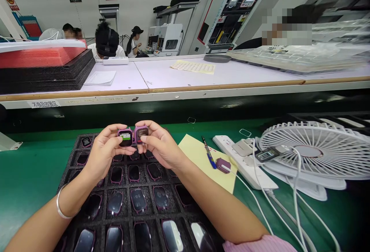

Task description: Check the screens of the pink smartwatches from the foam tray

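My left hand pinches a small purple-framed watch body whose screen shows a green band. Right beside it, my right hand grips a second purple watch body with a dark screen. Both are held side by side, nearly touching, above a black foam tray. The tray's pockets hold several more purple-rimmed watch bodies lying screen up. A silver bangle sits on my left wrist.
To the right lie a yellow paper sheet with a blue pen, another purple watch body on a white cable, a white power strip and a white fan. Several people sit beyond the raised white shelf.
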A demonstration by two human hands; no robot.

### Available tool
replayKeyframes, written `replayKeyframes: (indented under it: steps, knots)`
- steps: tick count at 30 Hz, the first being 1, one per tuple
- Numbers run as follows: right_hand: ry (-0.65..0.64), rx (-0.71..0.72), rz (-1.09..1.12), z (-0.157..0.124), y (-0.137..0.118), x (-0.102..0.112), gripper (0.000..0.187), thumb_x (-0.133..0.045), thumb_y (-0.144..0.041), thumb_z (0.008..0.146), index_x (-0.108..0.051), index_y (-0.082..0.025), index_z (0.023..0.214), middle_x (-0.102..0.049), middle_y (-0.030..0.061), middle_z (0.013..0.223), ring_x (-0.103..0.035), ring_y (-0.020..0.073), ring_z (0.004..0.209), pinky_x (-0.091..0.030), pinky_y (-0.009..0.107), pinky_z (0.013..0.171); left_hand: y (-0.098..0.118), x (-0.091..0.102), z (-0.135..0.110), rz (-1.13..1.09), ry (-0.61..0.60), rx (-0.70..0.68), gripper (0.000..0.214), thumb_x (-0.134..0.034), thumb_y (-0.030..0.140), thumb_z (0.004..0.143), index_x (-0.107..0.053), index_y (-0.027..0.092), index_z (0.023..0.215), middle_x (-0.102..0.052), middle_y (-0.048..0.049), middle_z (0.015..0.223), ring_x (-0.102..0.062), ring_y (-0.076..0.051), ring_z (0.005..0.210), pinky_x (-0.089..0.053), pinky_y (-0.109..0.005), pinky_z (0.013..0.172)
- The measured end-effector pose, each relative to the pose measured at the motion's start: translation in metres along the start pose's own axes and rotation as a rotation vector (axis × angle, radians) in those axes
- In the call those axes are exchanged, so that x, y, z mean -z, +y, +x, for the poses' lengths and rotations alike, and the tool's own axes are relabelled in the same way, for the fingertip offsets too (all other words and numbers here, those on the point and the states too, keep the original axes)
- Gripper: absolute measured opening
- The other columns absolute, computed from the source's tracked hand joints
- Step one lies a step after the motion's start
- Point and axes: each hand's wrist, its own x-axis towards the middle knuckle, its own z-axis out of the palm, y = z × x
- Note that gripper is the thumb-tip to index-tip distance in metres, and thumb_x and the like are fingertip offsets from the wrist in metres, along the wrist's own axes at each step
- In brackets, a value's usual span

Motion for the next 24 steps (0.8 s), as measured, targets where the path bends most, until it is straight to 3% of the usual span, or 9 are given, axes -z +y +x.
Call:
replayKeyframes:
  steps: [8,21,24]
  knots:
    - [0.001,0.004,-0.015,0.000,0.001,0.000,0.030,-0.074,-0.025,0.081,-0.064,-0.022,0.109,-0.066,-0.0032,0.085,-0.063,0.0089,0.055,-0.048,0.025,0.056,-0.001,0.000,0.000,0.051,0.005,-0.017,0.036,-0.079,0.024,0.074,-0.065,0.017,0.107,-0.073,-0.0013,0.093,-0.077,-0.019,0.065,-0.066,-0.028,0.064]
    - [0.020,0.008,-0.023,-0.001,-0.001,0.000,0.033,-0.070,-0.017,0.076,-0.064,-0.022,0.108,-0.067,-0.0033,0.086,-0.063,0.0089,0.056,-0.047,0.024,0.056,-0.002,0.001,0.002,0.062,-0.004,-0.027,0.037,-0.076,0.024,0.078,-0.066,0.018,0.114,-0.072,-0.0034,0.101,-0.076,-0.018,0.068,-0.065,-0.030,0.069]
    - [0.058,0.003,-0.009,0.001,-0.001,0.001,0.037,-0.072,-0.018,0.077,-0.064,-0.023,0.113,-0.068,-0.0017,0.090,-0.064,0.0098,0.060,-0.048,0.024,0.058,0.004,-0.005,-0.009,0.072,-0.012,-0.072,0.044,-0.078,0.014,0.077,-0.067,0.021,0.119,-0.071,-0.0033,0.107,-0.073,-0.012,0.073,-0.062,-0.023,0.072]
